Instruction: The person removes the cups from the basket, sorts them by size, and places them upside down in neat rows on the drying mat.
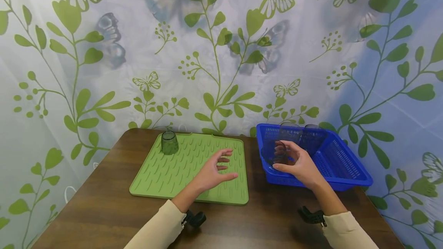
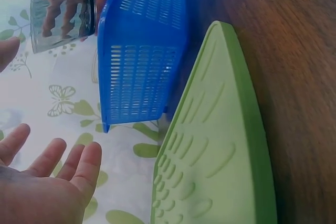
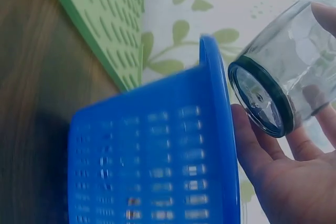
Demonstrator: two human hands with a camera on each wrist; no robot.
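My right hand (image 1: 300,164) holds a clear dark-tinted drinking glass (image 3: 294,61) above the near left rim of a blue plastic basket (image 1: 349,181). In the right wrist view, fingers curl around the glass's side, and its thick base faces the basket. My left hand (image 1: 214,172) hovers over the right part of a green drying mat (image 1: 194,187), fingers spread and holding nothing. Another glass (image 1: 169,143) stands upside down at the mat's far left corner. Inside the basket stand more glasses, one at the back (image 1: 288,131) and a darker one (image 1: 312,137) beside it.
Mat and basket sit side by side on a dark wooden table (image 1: 93,206), with a strip of bare wood between them. A patterned curtain (image 1: 221,49) with leaves and butterflies hangs right behind the table. The basket's raised rim stands beside the right hand.
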